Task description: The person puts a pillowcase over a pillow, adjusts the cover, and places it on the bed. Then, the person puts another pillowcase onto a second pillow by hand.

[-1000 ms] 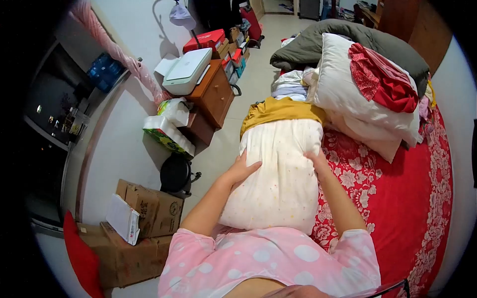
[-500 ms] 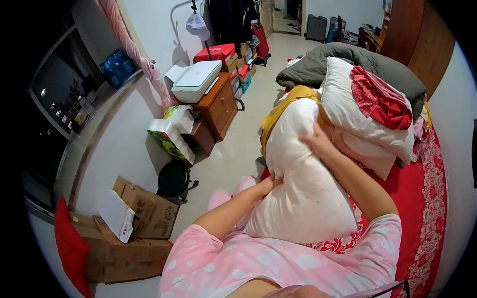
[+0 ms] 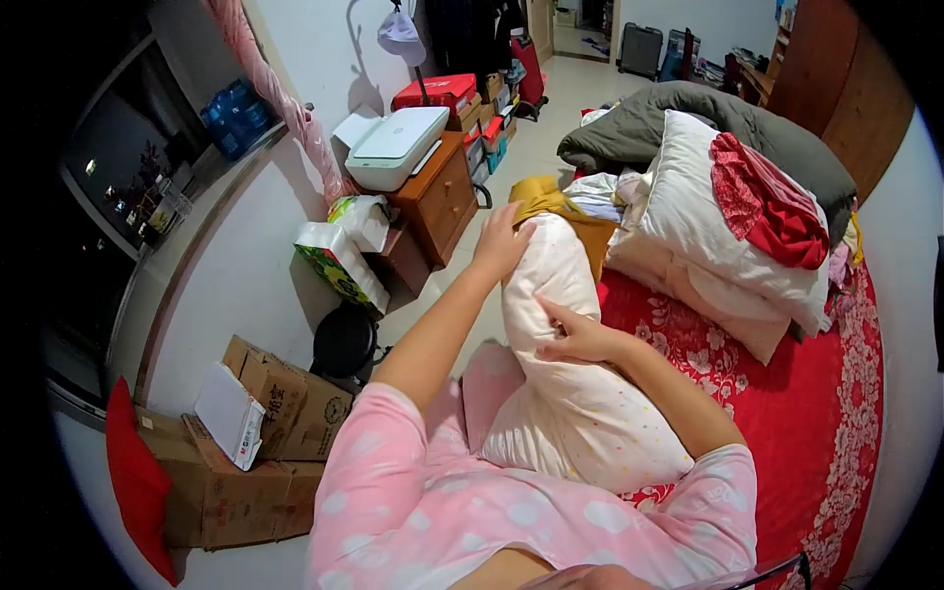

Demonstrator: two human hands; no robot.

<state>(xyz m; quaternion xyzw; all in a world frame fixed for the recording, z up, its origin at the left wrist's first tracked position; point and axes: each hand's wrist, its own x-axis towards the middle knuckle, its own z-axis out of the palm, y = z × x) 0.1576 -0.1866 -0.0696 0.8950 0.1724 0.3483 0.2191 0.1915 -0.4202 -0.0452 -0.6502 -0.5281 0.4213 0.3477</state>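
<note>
A white pillow (image 3: 600, 413) with small coloured specks leans against my body, its far end squeezed narrow. Over that far end lies a mustard-yellow cloth (image 3: 580, 221), looking like a pillowcase. My left hand (image 3: 503, 244) is closed on the pillow's far left edge, right beside the yellow cloth; whether its fingers also pinch the cloth, I cannot tell. Lower down, my right hand (image 3: 585, 336) grips the pillow's right side, thumb and fingers pressed into a fold.
A red floral bedspread (image 3: 787, 393) covers the bed at right. Stacked white pillows (image 3: 678, 206), a red cloth (image 3: 772, 206) and a grey-green quilt (image 3: 718, 108) lie on it. At left stand cardboard boxes (image 3: 265, 497), a black stool (image 3: 344, 339) and a printer (image 3: 398, 147) on a wooden cabinet (image 3: 442, 197).
My left hand has moved from the pillow's lower left side up to its far end. My right hand has come down and nearer. The pillow's far end has swung left and narrowed.
</note>
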